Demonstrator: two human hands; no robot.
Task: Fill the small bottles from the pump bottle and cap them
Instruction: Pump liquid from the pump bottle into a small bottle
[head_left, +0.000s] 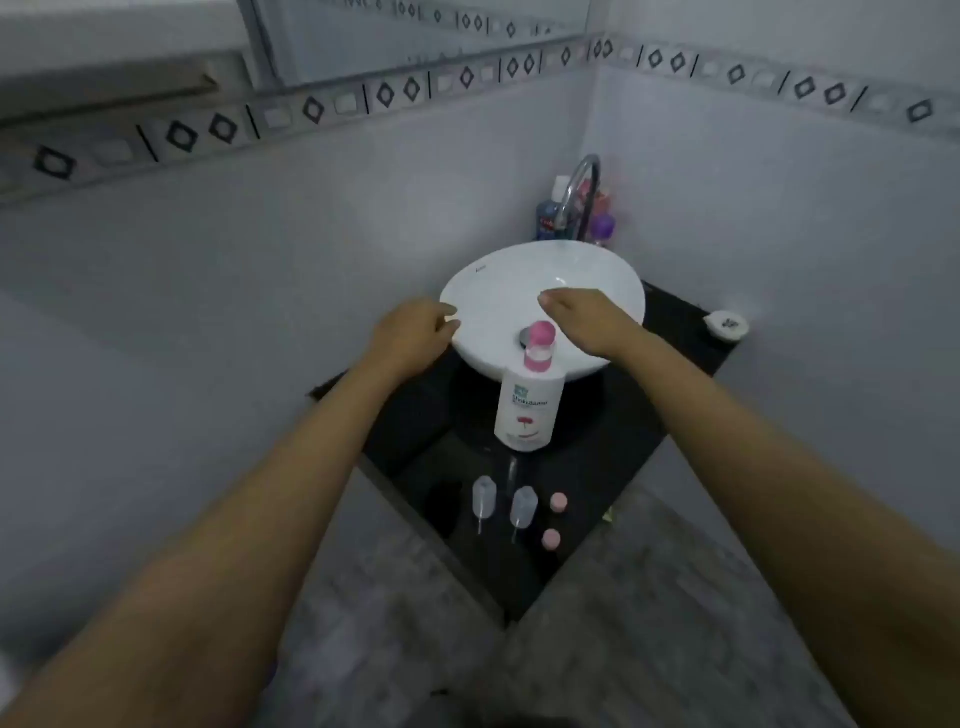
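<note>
A white pump bottle (529, 410) with a pink pump head stands on the black counter (613, 452) in front of the white basin (540, 291). Nearer to me stand two small clear bottles, one on the left (483, 496) and one on the right (523, 505), both uncapped. Two pink caps lie to their right, one farther (559, 502) and one nearer (551, 539). My left hand (413, 330) hovers at the basin's left rim with fingers loosely curled, holding nothing. My right hand (587, 319) is stretched flat over the basin, behind the pump head, also holding nothing.
A chrome tap (582, 192) rises behind the basin, with several toiletry bottles (550, 213) in the wall corner. A small white dish (726, 325) sits at the counter's right corner. Tiled walls close in on both sides; grey floor lies below the counter's front corner.
</note>
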